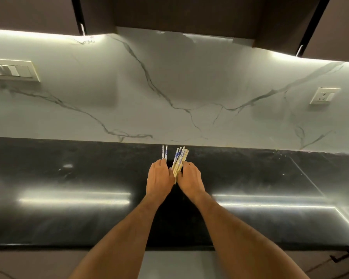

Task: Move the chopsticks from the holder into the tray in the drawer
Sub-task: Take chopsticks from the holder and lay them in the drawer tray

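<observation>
1. Both hands are out over the dark counter (69,198), close to the marble backsplash (169,87). The left hand (159,178) grips a pair of blue-and-white chopsticks (164,152), whose tips stand up past the fingers.
2. The right hand (190,178) is curled against the main bundle of chopsticks (179,160) — wooden shafts, patterned tops, fanned a little. The thumb side is hidden, so a full grasp is likely but not certain.
3. The holder itself cannot be made out; it is either hidden behind the hands or lost against the black stone. No drawer or tray shows here, only a cabinet handle (340,256) low at the right.
4. Judgement on the step: lifting the sticks out of the holder.
5. To do it well — draw straight up along the shafts, not sideways, so nothing tips.
6. Square the fanned tops before carrying; loose sticks slip from a splayed bundle.
7. Merging both lots into one hand would free the other for the drawer.
</observation>
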Available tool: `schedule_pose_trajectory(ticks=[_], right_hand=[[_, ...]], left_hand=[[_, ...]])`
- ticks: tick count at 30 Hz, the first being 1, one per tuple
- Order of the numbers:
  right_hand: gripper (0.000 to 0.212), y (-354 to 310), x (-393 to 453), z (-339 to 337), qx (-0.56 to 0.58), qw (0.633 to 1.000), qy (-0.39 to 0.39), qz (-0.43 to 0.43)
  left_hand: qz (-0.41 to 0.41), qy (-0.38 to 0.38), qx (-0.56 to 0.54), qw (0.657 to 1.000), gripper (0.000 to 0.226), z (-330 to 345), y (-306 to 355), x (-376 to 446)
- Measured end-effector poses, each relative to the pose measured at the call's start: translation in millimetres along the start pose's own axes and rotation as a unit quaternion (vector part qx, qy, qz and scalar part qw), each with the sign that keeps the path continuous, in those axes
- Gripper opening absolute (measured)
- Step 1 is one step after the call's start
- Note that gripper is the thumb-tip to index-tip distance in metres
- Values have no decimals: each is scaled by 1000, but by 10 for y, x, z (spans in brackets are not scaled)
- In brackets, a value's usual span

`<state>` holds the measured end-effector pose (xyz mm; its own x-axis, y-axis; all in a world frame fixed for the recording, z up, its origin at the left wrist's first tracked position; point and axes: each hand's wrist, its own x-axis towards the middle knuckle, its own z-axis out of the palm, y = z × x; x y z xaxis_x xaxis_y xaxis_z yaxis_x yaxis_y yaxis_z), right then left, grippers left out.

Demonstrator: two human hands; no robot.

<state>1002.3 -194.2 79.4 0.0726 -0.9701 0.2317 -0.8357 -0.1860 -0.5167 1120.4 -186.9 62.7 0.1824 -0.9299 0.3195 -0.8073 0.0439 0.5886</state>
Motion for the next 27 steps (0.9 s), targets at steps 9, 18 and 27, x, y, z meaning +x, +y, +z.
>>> schedule_pose_trajectory(ticks=[9,18,27], right_hand=[[12,15,798,482,122,985,15,117],[15,-13,982,639,155,975,62,144],[42,-78,988,746,161,975,75,136]], left_hand=[[-66,8,-54,996,14,473,-287,602],[-129,-3,-120,984,23,641,-378,964],[-132,-27,-189,973,15,713,-464,1062]])
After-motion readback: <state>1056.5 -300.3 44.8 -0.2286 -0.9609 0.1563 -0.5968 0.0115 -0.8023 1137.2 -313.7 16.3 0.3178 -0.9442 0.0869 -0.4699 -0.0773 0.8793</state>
